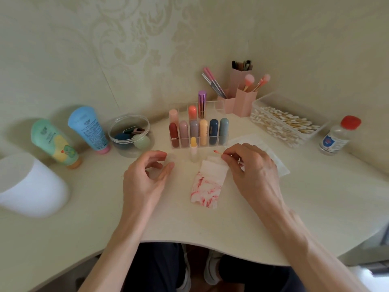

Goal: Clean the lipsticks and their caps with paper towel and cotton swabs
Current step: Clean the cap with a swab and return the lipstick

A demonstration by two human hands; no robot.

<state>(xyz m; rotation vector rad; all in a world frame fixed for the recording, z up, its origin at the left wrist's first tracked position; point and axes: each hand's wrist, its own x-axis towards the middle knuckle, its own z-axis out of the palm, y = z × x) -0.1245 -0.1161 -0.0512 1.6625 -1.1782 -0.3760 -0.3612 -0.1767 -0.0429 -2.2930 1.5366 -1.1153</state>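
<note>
- Cream worktop (210,224) with a curved front edge, set in a corner; pale wallpaper with a damask pattern behind.
- Left hand (147,173) hovers low over the worktop, half open, fingers curved towards the thumb. Cannot tell whether it holds something clear.
- Right hand (250,165) pinches a cotton swab (216,152) between thumb and forefinger; thin stick, tip stained red, pointing left.
- Folded paper towel (207,186) lies flat between the hands; white, crinkled, streaked red. Its top edge is at the right hand's fingertips.
- Open lipstick (193,150) stands upright just in front of the rack: yellow bullet, pale translucent tube.
- Clear acrylic rack (214,105) holds capped lipsticks in rounded matte cases: red, pink, grey, yellow, navy, blue-grey; one metallic purple behind.
- Clear box of cotton swabs (284,123) on the right; beside it a clear bottle (336,138) with a red cap.
- On the left, a round clear tub (129,133) of sponges and two squeeze tubes, standing cap down.
</note>
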